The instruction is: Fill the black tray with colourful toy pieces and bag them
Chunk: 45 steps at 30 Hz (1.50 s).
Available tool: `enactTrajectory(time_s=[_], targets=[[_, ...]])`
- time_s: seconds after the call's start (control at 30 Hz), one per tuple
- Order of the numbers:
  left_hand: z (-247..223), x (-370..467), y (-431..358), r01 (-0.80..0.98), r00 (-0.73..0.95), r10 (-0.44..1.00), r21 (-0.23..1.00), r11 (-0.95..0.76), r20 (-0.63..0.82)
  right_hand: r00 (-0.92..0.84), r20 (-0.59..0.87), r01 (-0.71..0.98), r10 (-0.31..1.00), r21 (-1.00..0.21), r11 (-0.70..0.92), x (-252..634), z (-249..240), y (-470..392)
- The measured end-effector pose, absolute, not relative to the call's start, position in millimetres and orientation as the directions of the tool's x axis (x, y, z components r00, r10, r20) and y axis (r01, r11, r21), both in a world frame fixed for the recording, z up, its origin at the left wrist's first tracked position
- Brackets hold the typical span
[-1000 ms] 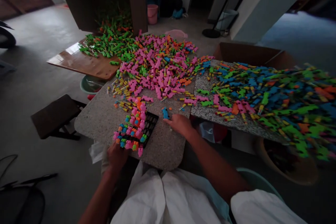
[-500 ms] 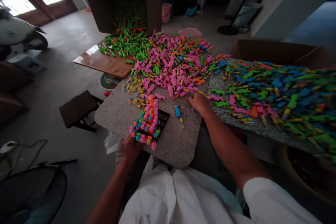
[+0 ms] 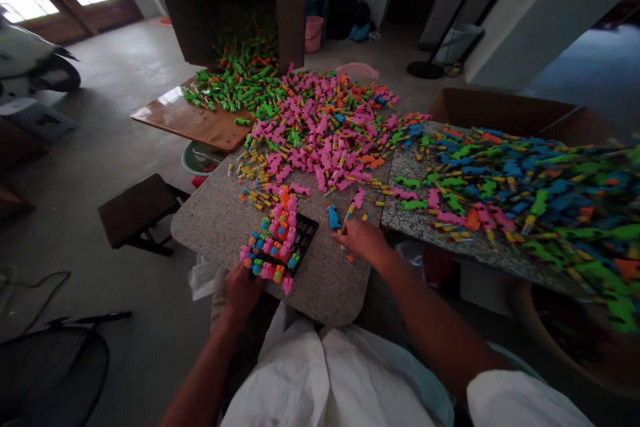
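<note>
My left hand [image 3: 243, 290] is closed at the near left edge of a black slotted tray [image 3: 306, 235], its fingertips partly hidden. Rows of small pink, orange, blue and green plastic pieces [image 3: 274, 240] stand on the tray. My right hand [image 3: 364, 240] is closed, thumb and fingers at the yellow end of a blue car-shaped toy [image 3: 334, 217] lying on the speckled tabletop [image 3: 335, 290]. Just beyond these fingers lies a pink car-shaped toy [image 3: 359, 198] with a clear and yellow stem. A small orange piece [image 3: 349, 257] rests near the right hand.
A large heap of pink toys [image 3: 320, 127] covers the table's far side. Green toys [image 3: 240, 87] spill from a cardboard box [image 3: 293, 20] onto a brown board [image 3: 193, 121]. Blue and green toys [image 3: 510, 167] cover the right-hand slab. A dark stool [image 3: 133, 210] stands left.
My right hand has drawn back from the heap's edge to the blue toy. A pink toy now lies apart from the heap, near that hand. My left hand stays at the tray.
</note>
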State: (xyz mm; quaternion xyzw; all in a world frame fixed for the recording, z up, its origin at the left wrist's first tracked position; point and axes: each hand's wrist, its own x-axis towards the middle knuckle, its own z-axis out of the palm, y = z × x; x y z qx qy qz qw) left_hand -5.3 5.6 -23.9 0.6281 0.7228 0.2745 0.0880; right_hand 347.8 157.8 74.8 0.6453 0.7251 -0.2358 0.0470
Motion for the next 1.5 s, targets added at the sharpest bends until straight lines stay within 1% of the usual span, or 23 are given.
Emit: enactTrajectory(time_s=[0.07, 0.13, 0.23, 0.33, 0.4, 0.43, 0.53, 0.6, 0.67, 0.77, 0.83, 1.0, 1.23, 1.33, 1.5], targets=[[-21, -4, 6, 0.860, -0.206, 0.959, 0.504, 0.081, 0.197, -0.137, -0.390, 0.973, 0.911, -0.225, 0.050, 338, 70, 143], [-19, -3, 6, 0.860, -0.218, 0.958, 0.500, 0.098, 0.186, -0.094, -0.375, 0.982, 0.922, -0.190, 0.023, 331, 68, 136], [-20, -4, 6, 0.855, -0.215, 0.956, 0.512, 0.085, 0.200, -0.058, -0.399, 0.980, 0.915, -0.196, -0.023, 326, 71, 137], [-26, -7, 8, 0.848, -0.217, 0.948, 0.526, 0.066, 0.232, -0.103, -0.431, 0.972, 0.896, -0.235, -0.001, 328, 75, 141], [-28, -7, 8, 0.847, -0.216, 0.945, 0.529, 0.058, 0.243, -0.146, -0.427, 0.953, 0.892, -0.301, 0.012, 330, 77, 143], [-29, -7, 8, 0.849, -0.214, 0.946, 0.526, 0.057, 0.243, -0.169, -0.416, 0.934, 0.894, -0.358, 0.010, 331, 78, 143], [-26, -5, 7, 0.858, -0.202, 0.955, 0.510, 0.066, 0.217, -0.249, -0.317, 0.797, 0.915, -0.604, 0.007, 331, 77, 141], [-23, -4, 6, 0.858, -0.200, 0.961, 0.509, 0.077, 0.191, -0.321, -0.236, 0.674, 0.917, -0.738, 0.045, 325, 72, 136], [-22, -3, 6, 0.854, -0.200, 0.965, 0.513, 0.086, 0.170, -0.376, -0.156, 0.580, 0.913, -0.809, 0.101, 315, 66, 127], [-21, -2, 5, 0.855, -0.202, 0.965, 0.510, 0.091, 0.168, -0.428, -0.064, 0.487, 0.902, -0.856, 0.171, 298, 54, 113], [-21, -2, 5, 0.858, -0.206, 0.962, 0.507, 0.090, 0.179, -0.440, -0.052, 0.480, 0.896, -0.857, 0.187, 288, 47, 107], [-22, -3, 5, 0.866, -0.207, 0.960, 0.492, 0.089, 0.190, -0.437, -0.092, 0.564, 0.895, -0.803, 0.193, 276, 40, 106], [-19, -1, 4, 0.865, -0.197, 0.963, 0.495, 0.081, 0.186, -0.419, -0.082, 0.638, 0.904, -0.736, 0.229, 265, 26, 99], [-20, -1, 3, 0.866, -0.193, 0.962, 0.495, 0.075, 0.193, -0.418, -0.061, 0.635, 0.907, -0.734, 0.243, 262, 20, 98], [-22, -3, 3, 0.870, -0.186, 0.961, 0.490, 0.065, 0.203, -0.464, -0.023, 0.607, 0.886, -0.736, 0.299, 262, 13, 102]])
